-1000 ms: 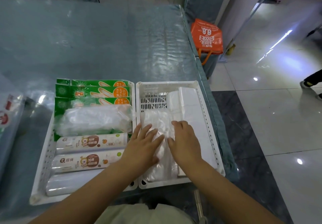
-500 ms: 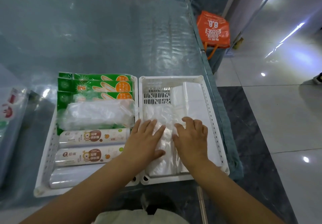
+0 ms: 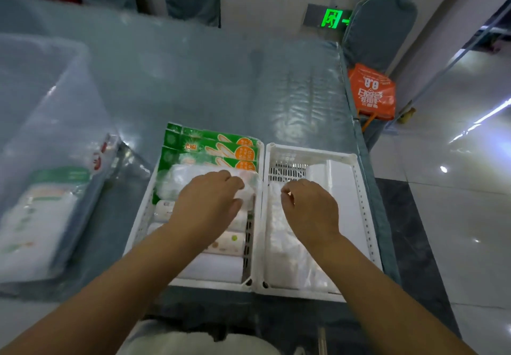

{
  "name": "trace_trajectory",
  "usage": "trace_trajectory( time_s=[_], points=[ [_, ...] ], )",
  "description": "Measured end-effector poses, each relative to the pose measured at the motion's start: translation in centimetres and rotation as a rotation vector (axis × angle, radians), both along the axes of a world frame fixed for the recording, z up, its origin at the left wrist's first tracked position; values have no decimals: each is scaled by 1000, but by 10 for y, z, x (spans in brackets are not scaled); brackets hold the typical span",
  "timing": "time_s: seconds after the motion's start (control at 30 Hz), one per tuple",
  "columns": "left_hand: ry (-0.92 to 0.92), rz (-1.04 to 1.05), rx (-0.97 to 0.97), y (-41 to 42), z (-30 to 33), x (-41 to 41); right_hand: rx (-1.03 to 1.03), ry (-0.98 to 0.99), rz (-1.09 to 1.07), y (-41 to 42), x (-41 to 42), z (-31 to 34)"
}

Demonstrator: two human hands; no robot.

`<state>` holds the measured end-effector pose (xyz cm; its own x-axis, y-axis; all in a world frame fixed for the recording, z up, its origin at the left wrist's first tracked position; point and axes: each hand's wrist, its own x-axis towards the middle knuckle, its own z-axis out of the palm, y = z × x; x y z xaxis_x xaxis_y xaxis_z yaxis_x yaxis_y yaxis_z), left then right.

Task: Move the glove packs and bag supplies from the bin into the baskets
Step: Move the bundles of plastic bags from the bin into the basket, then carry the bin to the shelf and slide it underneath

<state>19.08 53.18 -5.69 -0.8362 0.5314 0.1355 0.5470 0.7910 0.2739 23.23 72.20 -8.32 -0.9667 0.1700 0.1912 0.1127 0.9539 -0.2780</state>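
Shown from above, two white perforated baskets sit side by side at the near edge of a plastic-covered table [image 3: 193, 78]. The left basket [image 3: 139, 233] holds green boxes [image 3: 218, 147] at its far end, a clear glove pack [image 3: 182, 180] lying across them, and white bag rolls [image 3: 221, 244] nearer the person. The right basket [image 3: 365, 230] holds clear bag packs [image 3: 284, 252] and a white folded stack [image 3: 343, 186].

The left hand [image 3: 206, 208] is laid over the glove pack with its fingers curled at the pack's right end; whether the film is actually pinched cannot be told. The right hand [image 3: 309, 211] is held loosely curled over the right basket, its grip apparently empty.

The translucent bin [image 3: 47, 122], well apart on the left, is seen to contain packs [image 3: 36, 216] yet to be moved, so the task is judged incomplete.

Risks are judged as follows. The glove pack is soft, slippery and perched on the boxes rather than seated, so it could slide onto the rolls or over the rim if released carelessly. The left basket appears nearly full; further packs forced in could spill. Both baskets lie close to the table edge on a slick cover, and a downward push could shift them toward the floor.
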Motion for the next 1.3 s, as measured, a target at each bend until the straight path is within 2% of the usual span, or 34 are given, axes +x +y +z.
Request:
trace_trajectory(
  time_s=[0.2, 0.4, 0.6, 0.8, 0.93, 1.13, 1.2, 1.3],
  points=[
    [209, 52, 34, -90, 77, -8, -16, 121, 174, -94, -33, 60],
    [355, 107, 1, -234, 120, -25, 7, 243, 267, -229, -68, 102],
    [370, 159, -161, -399, 117, -66, 127, 240, 251, -359, -104, 109],
    [277, 263, -364, -528, 94, -110, 308, 91, 167, -435, -118, 101],
    [177, 326, -368, -567, 76, -118, 355, 13, 52, -451, -113, 96],
    [7, 353, -113, -572, 70, -109, 369, -77, -138, -454, -100, 99],
    [-21, 371, -79, -569, 72, -109, 294, -104, -176, -453, -94, 97],
    [-28, 391, -40, -563, 71, -107, 62, -128, -224, -452, -90, 91]
  ],
)
